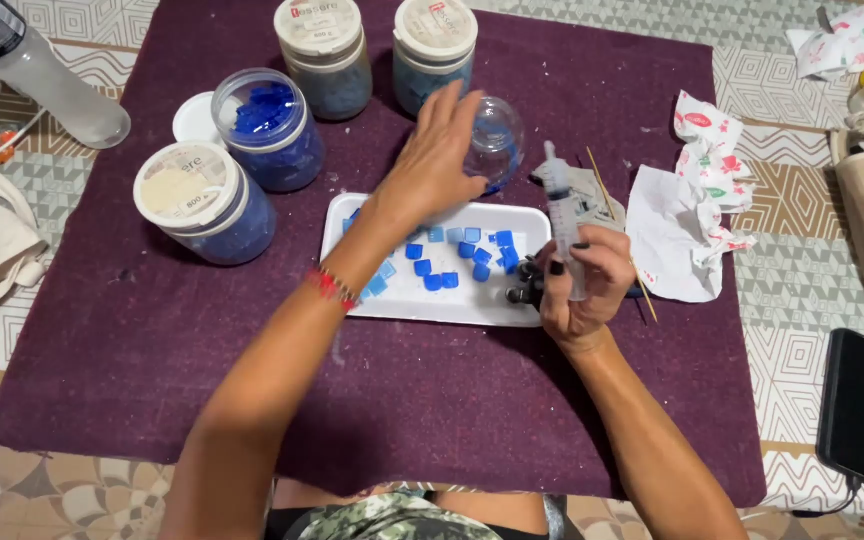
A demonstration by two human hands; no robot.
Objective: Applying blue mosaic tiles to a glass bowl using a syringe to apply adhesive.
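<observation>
Over the dark purple felt mat [152, 340] that covers the patterned tabletop, the left hand [432, 165] stretches forward with fingers loosely spread, its fingertips at a small clear round glass jar [497, 140] holding a few blue pieces; the motion blur makes it hard to tell whether the fingers have closed on the jar or only touch it. The right hand [577, 285] is clenched around a clear plastic syringe [559, 215] held upright, tip upward, with dark metal nippers [525, 282] tucked under the same fist at the tray's right edge. Between the two hands lies a white rectangular foam tray [452, 300] carrying a scatter of small blue square glass tiles [444, 265]. The step looks like fetching or setting aside the little jar while the syringe is kept ready; the next move would call for a firm pinch on the slick glass and a steady syringe, so nothing spills onto the tiles. Behind the tray stand four tubs: a white-lidded round plastic tub with a pale label [192, 200] at the left, an open clear tub full of deep blue tiles [267, 125] with its white lid [195, 118] beside it, and two more cream-lidded tubs [382, 50] at the back, each lid bearing a small red-and-grey label. Crumpled white paper printed with red and green marks [697, 200] lies to the right, and a black phone [860, 405] rests near the mat's corner.
</observation>
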